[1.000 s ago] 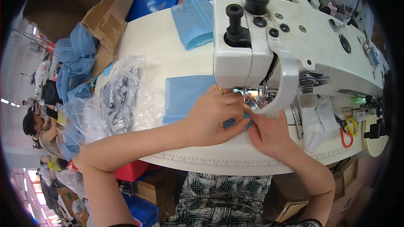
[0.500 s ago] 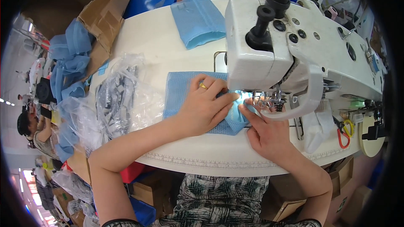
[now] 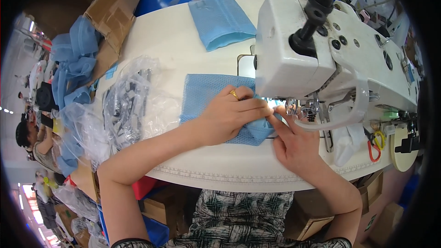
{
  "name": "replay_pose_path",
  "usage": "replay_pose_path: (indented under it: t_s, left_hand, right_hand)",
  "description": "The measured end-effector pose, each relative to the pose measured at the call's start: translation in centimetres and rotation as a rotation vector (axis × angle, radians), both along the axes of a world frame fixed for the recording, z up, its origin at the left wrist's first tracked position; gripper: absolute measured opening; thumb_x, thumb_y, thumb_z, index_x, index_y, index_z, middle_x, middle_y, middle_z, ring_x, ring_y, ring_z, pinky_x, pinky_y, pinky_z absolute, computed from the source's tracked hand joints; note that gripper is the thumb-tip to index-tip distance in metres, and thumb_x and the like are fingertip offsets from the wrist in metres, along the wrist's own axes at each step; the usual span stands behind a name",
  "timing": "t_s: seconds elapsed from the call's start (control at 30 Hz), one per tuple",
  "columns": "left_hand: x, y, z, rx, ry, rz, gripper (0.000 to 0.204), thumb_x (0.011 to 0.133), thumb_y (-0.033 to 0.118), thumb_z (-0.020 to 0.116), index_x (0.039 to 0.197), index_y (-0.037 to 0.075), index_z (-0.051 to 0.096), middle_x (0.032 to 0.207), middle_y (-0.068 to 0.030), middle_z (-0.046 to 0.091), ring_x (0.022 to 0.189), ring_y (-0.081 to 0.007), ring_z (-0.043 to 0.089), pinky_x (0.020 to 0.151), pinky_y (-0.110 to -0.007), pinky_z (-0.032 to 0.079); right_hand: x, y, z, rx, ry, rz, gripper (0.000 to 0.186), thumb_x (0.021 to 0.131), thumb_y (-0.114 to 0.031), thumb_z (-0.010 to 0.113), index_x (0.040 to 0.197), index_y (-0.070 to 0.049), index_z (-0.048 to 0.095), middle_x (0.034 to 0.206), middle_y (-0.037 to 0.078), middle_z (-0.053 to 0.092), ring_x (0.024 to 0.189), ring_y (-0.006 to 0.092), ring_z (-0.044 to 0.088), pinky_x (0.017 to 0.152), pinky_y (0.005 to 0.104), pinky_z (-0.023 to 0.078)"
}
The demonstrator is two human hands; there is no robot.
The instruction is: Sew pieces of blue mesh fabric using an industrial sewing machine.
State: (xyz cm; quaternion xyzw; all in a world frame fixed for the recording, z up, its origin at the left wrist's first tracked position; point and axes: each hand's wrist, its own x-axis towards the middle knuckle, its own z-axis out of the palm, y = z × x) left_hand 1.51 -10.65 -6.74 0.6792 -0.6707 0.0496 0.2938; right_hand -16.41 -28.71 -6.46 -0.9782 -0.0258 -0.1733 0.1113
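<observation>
A piece of blue mesh fabric [image 3: 202, 93] lies on the white table, its right end bunched at the needle area of a white sewing machine [image 3: 287, 48]. My left hand [image 3: 232, 115], with a gold-coloured ring, rests over the fabric and pinches it near the presser foot [image 3: 294, 106]. From the right, my right hand [image 3: 297, 148] reaches in and holds the fabric's edge, its index fingertip close to the left fingertips. Some right fingers are hidden behind the machine's foot and clear guard [image 3: 360, 105]. A lamp lights the spot brightly.
Another blue mesh pouch [image 3: 223, 20] lies behind. Clear plastic bags with dark strips [image 3: 126, 105] sit left, beside a cardboard box [image 3: 110, 14] and heaped blue mesh [image 3: 76, 64]. Red-handled scissors [image 3: 374, 151] and a white cloth [image 3: 347, 144] lie right. A person [image 3: 41, 140] sits far left.
Both hands have shifted slightly right, and the left fingertips now meet the right index finger at the needle area. The bunched fabric end has moved right with them. The view has shifted slightly.
</observation>
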Motion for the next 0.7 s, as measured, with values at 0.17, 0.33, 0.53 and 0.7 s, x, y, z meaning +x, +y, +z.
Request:
replay_pose_path:
  t_s: [0.17,0.33,0.53,0.7]
  left_hand:
    - [-0.7,-0.1,-0.3,0.06,-0.058,0.082,0.048,0.076,-0.001,0.068,0.122,0.013,0.071,0.12,-0.0005,0.063,0.11,-0.0217,0.057,0.094,-0.037,0.043]
    - [-0.6,0.0,-0.3,0.025,-0.012,0.057,0.048,0.076,0.0,0.069,0.122,0.014,0.071,0.12,-0.001,0.062,0.11,-0.0229,0.057,0.093,-0.037,0.044]
    - [-1.3,-0.1,-0.2,0.001,0.038,0.086,0.042,0.077,0.001,0.069,0.118,0.012,0.073,0.119,-0.0029,0.065,0.112,-0.0238,0.058,0.094,-0.039,0.045]
    - [-1.5,-0.3,-0.4,-0.006,0.08,0.088,0.041,0.078,-0.001,0.068,0.118,0.009,0.074,0.12,-0.0067,0.065,0.113,-0.0276,0.058,0.097,-0.04,0.046]
  right_hand:
    - [-0.1,-0.1,0.2,0.018,-0.003,0.023,0.055,0.074,-0.005,0.065,0.129,-0.012,0.071,0.13,0.005,0.068,0.115,0.0295,0.065,0.093,0.0465,0.051]
    - [-0.4,-1.0,-0.2,0.144,0.14,-0.071,0.054,0.079,-0.004,0.064,0.132,-0.012,0.068,0.129,0.006,0.07,0.118,0.0297,0.064,0.094,0.0458,0.048]
    - [0.1,-0.7,-0.1,0.004,0.049,-0.041,0.053,0.083,-0.006,0.064,0.136,-0.012,0.065,0.139,0.007,0.068,0.131,0.0285,0.061,0.101,0.0558,0.038]
    - [-0.2,-0.7,-0.3,-0.035,0.07,-0.038,0.054,0.085,-0.009,0.064,0.138,-0.015,0.064,0.137,0.007,0.068,0.13,0.0289,0.061,0.101,0.0575,0.039]
